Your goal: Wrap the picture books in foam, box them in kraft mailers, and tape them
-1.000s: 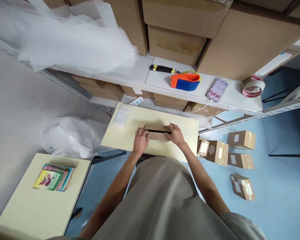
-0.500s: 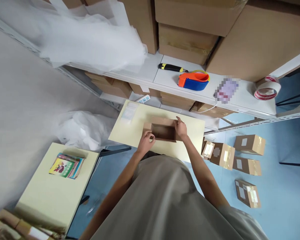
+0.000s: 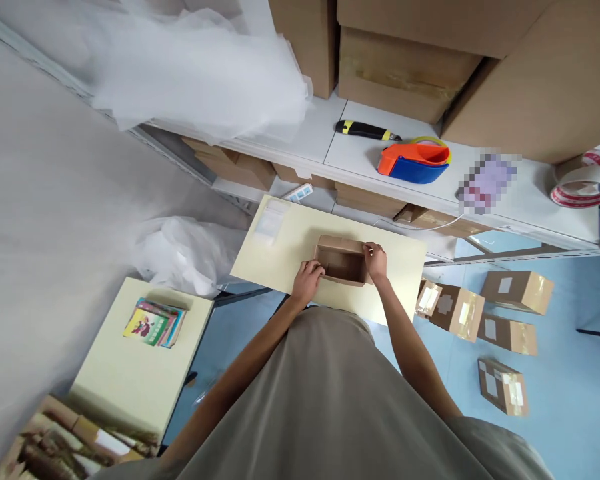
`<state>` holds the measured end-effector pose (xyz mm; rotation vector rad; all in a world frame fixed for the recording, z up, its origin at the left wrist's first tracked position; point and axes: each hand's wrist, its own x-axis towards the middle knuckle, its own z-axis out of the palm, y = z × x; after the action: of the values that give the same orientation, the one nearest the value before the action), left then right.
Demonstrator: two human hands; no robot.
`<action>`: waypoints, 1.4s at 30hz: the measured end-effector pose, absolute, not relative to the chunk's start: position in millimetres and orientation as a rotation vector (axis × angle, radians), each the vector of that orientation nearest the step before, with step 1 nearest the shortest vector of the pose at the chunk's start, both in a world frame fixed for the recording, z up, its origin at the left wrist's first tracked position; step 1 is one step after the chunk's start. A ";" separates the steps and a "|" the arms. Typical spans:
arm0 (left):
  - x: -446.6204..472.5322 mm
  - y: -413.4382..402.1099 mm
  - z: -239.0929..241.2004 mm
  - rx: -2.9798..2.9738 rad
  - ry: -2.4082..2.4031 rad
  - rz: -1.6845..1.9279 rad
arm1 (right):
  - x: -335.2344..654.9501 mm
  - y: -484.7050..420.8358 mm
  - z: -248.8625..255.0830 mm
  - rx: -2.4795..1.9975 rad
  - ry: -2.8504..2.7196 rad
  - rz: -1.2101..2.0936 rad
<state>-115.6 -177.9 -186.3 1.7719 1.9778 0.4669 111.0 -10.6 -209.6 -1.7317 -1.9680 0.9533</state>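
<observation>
Here, an open box (image 3: 341,263) stands on the table (image 3: 285,253), toward its near edge. The left hand (image 3: 307,280) is clamped on its left wall and the right hand (image 3: 377,260) curls over its right wall. No print shows on the box, and the white labels on the taped parcels (image 3: 517,292) on the floor are too small to read. Bare tabletop lies to the left, up to a clear bag (image 3: 273,219) at the far corner.

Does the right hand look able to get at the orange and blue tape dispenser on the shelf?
Probably yes. The right hand holds the open box by its right wall, and the tape dispenser lies uncovered on the shelf beyond the table, with nothing between them.
</observation>
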 end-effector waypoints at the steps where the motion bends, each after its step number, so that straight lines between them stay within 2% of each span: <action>1: -121.1 -176.3 -185.9 1.785 1.957 0.456 | 109.7 -12.3 -208.9 -1.741 -1.943 0.960; 12: -201.8 -161.1 -183.8 1.854 1.823 0.430 | 48.1 -33.1 -195.3 -1.873 -1.783 0.879; 17: -225.3 -162.6 -176.1 1.800 1.626 0.518 | 16.3 -55.6 -181.9 -2.013 -1.760 0.634; 22: -279.1 -153.0 -173.2 1.645 1.548 0.718 | -42.6 -83.7 -147.8 -2.014 -1.821 0.444; 27: -364.0 -123.2 -214.1 1.390 1.793 0.753 | -154.0 -97.7 -132.8 -1.713 -1.873 0.770; 30: -408.3 -103.0 -245.9 1.174 1.993 0.618 | -218.5 -94.2 -156.1 -1.621 -1.925 1.091; 33: -434.6 -87.8 -267.7 1.067 2.058 0.535 | -263.2 -84.4 -193.4 -1.714 -1.972 1.348; 38: -440.0 -76.9 -282.2 0.939 1.968 0.584 | -290.6 -73.4 -238.4 -2.014 -1.833 1.542; 42: -434.0 -78.2 -285.0 0.737 1.931 0.664 | -286.6 -74.6 -252.8 -2.002 -1.580 1.603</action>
<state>-434.0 -78.2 -285.0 0.7374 1.9309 0.6640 -286.6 -74.6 -252.8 -2.0019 -1.5796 1.6032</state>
